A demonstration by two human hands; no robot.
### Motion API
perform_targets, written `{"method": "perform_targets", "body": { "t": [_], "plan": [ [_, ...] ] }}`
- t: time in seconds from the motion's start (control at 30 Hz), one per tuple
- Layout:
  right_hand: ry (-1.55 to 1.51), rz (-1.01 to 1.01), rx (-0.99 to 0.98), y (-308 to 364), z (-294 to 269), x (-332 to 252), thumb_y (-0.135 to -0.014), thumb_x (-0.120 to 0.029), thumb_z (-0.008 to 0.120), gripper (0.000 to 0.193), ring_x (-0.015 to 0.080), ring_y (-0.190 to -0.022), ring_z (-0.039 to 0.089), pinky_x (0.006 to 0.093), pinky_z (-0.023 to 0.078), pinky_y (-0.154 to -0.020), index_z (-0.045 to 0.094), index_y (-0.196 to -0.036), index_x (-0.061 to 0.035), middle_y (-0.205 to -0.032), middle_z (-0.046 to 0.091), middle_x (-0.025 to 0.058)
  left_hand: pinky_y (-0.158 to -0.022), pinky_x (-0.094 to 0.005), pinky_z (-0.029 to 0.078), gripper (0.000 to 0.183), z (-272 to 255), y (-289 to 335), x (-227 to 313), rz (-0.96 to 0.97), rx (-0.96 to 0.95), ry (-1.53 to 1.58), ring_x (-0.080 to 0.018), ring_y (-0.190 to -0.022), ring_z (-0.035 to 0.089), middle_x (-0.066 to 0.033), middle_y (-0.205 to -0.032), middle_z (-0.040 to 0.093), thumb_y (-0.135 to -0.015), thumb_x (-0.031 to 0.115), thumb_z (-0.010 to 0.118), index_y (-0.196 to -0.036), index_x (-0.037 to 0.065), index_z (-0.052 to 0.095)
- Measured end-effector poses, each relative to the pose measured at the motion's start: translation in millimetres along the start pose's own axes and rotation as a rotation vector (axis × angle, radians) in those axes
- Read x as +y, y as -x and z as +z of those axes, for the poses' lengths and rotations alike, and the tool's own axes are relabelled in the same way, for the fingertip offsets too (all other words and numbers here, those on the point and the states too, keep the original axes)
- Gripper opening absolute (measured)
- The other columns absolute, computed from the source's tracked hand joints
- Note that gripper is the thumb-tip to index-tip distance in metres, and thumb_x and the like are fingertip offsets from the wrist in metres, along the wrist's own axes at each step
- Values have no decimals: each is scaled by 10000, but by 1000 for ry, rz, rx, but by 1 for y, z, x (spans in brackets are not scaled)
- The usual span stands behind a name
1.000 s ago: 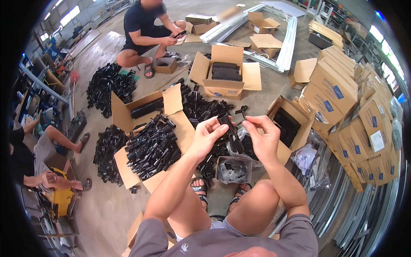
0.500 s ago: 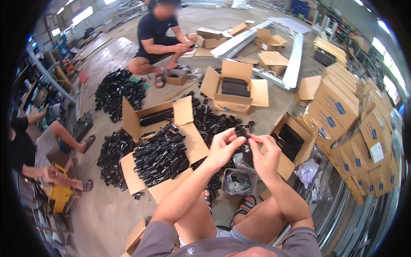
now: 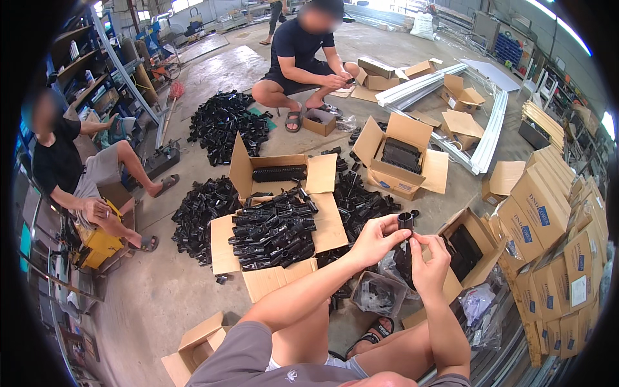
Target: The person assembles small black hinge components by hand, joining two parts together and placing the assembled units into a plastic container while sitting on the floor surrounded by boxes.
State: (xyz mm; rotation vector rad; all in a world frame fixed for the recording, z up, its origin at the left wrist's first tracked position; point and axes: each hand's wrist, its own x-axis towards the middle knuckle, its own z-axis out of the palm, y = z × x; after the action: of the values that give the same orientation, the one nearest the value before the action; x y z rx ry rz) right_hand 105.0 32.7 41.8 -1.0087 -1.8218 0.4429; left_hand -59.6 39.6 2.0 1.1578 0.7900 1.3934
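Note:
My left hand (image 3: pixel 382 241) is closed around a short black tubular fitting (image 3: pixel 405 220), its round open end facing up. My right hand (image 3: pixel 431 259) has its thumb and fingers pinched together at the lower edge of the fitting; whether a small piece sits in the pinch is hidden. Below my hands stands a small box lined with clear plastic (image 3: pixel 379 295), with dark small parts inside. Left of my hands, a heap of black fittings (image 3: pixel 274 229) lies on the flaps of an open carton (image 3: pixel 240 169) that holds black parts in rows.
Two more open cartons, one farther off (image 3: pixel 394 182) and one to the right (image 3: pixel 490 248), hold black parts. Black heaps (image 3: pixel 229 128) lie on the floor. A co-worker (image 3: pixel 303 55) squats ahead; another person (image 3: pixel 71 155) sits left. Stacked cartons (image 3: pixel 532 206) stand right.
My view has swung left, so the scene sits farther right. The fitting in my left hand now shows its round opening upward. My right fingers stay at its edge.

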Motion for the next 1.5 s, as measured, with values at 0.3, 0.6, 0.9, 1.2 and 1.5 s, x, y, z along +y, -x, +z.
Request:
{"method": "perform_targets", "body": {
  "t": [0.3, 0.6, 0.9, 1.2, 1.5],
  "plan": [
    [-254, 399, -110, 11, 26, 31, -870, -100, 756, 305, 230, -948, 695, 353, 549, -839, 615, -1099, 45, -1010, 701, 144, -881, -265, 522, 270, 21, 7, -3, -184, 242, -95, -117, -1012, 649, -93, -1097, 706, -936, 75, 690, -1178, -32, 636],
    [-600, 677, -263, 11, 22, 65, -966, -89, 644, 189, 107, -858, 638, 260, 520, -765, 641, -1121, 19, -993, 685, 38, -910, -284, 533, 432, 8, 7, -3, -323, 189, -332, -168, -1065, 666, -162, -1205, 693, -968, 178, 662, -1307, -79, 587],
    [-813, 832, -247, 6, 14, 63, -975, -135, 651, 207, 95, -859, 646, 258, 527, -726, 652, -1140, -8, -998, 686, 28, -793, -288, 485, 314, 19, 1, -24, -488, 208, 174, -103, -910, 606, 2, -1017, 683, -994, 350, 632, -1158, 88, 687],
    [-593, 663, -330, -8, 9, 83, -963, -236, 682, 277, 93, -690, 605, 235, 480, -634, 631, -1103, -2, -812, 646, 16, -753, -333, 545, 329, 12, 6, -30, -606, 194, 492, -153, -862, 664, -32, -988, 689, -1011, 409, 582, -1111, 106, 659],
    [222, 379, -879, 153, 53, 248, -864, -275, 663, 283, 410, -872, 702, 492, 550, -784, 737, -882, -3, -890, 702, 251, -714, -362, 549, 346, -8, 2, -43, -657, 385, 451, -188, -773, 649, -85, -882, 666, -1030, 375, 553, -986, 50, 665]
  ]
}}
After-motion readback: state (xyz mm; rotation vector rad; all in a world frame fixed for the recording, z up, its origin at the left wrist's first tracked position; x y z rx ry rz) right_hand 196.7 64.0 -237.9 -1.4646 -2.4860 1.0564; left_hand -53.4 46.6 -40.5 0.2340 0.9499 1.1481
